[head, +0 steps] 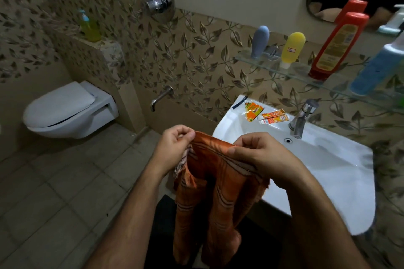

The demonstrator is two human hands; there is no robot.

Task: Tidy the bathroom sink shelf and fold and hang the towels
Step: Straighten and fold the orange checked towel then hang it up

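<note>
Left hand (175, 144) pinches top edge of orange striped cloth towel (218, 181); right hand (260, 155) pinches same edge, beside white sink (341, 166). Towel hangs down. Orange packets (254, 112) on sink, writing unreadable. Red bottle (337, 47) on glass shelf (306, 77).

My towel (218, 181) hangs off the sink's (341, 170) front-left edge. The basin is open. Sachets (265, 114) crowd its back-left corner, the tap (300, 118) guards the back edge, and bottles (336, 48) line the shelf (306, 74) above.
</note>
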